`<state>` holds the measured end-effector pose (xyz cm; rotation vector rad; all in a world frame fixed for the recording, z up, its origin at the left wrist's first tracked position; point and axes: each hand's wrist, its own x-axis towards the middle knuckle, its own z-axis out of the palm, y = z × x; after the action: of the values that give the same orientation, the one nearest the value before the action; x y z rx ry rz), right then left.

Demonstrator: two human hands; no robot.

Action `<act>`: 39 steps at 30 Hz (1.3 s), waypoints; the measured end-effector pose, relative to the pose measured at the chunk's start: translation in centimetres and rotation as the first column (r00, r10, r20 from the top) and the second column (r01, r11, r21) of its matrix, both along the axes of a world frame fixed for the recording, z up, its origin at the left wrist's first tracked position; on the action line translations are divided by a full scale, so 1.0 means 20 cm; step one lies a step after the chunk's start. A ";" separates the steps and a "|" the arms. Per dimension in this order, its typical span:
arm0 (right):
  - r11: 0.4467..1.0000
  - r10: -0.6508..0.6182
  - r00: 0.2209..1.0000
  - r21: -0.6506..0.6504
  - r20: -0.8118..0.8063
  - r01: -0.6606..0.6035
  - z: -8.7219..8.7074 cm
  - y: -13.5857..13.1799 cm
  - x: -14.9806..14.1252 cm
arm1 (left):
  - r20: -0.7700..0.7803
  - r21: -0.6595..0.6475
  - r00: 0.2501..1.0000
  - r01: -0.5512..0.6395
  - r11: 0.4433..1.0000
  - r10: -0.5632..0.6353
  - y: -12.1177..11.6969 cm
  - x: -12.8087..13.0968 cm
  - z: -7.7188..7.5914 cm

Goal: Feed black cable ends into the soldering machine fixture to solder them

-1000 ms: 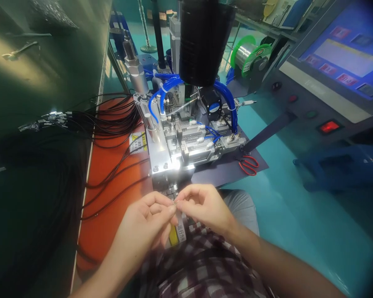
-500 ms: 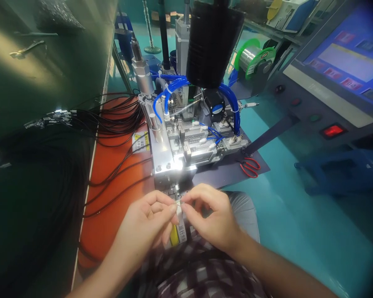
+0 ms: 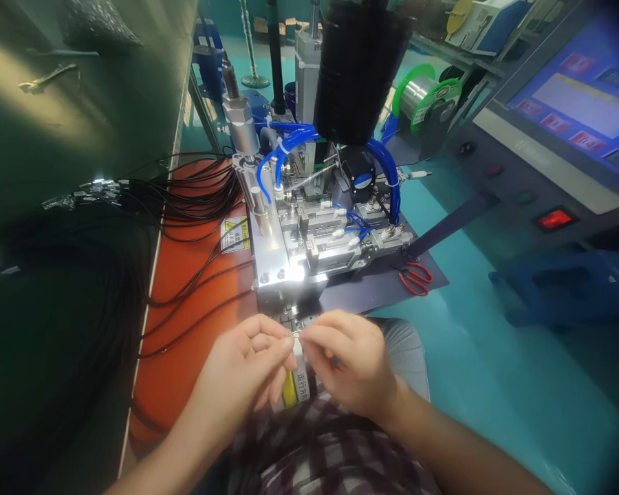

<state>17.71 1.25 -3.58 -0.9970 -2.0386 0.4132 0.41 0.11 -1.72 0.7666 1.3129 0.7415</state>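
My left hand point(image 3: 242, 371) and my right hand point(image 3: 345, 357) meet fingertip to fingertip just in front of a small metal machine point(image 3: 304, 234). Both pinch a tiny metal part point(image 3: 295, 335) between thumb and forefinger; it is too small to name. A label with yellow and white print point(image 3: 295, 386) shows below the fingers. The machine carries blue air hoses point(image 3: 382, 161) and a bright lit block at its front edge.
Several black cables point(image 3: 186, 206) trail across the orange mat point(image 3: 186, 275) on the left. Red-handled scissors point(image 3: 413, 276) lie on a dark sheet to the right. A touch screen panel point(image 3: 572, 103) with a red lit switch point(image 3: 553, 219) stands far right. A green wire spool point(image 3: 423, 89) sits behind.
My right hand has turned and curled closer over the pinch point. The view has shifted slightly; the left hand stays in place.
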 end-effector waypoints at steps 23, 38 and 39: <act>0.404 -0.203 0.844 -0.827 -0.497 -0.390 0.02 0.07 -0.04 | -0.012 -0.121 1.000 -0.016 0.993 0.015 0.03 -0.01 0.02; 0.404 -0.270 0.862 -0.864 -0.428 -0.302 0.03 0.19 -0.05 | -0.107 -0.174 0.993 -0.077 0.982 0.059 0.15 0.00 0.06; 0.397 -0.283 0.854 -0.864 -0.437 -0.310 0.03 0.19 -0.05 | -0.122 -0.177 0.990 -0.086 0.980 0.065 0.16 0.01 0.06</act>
<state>16.61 5.02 -2.96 -1.2714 -1.1634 1.7955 0.56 3.26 -0.55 0.6226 1.4998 0.6339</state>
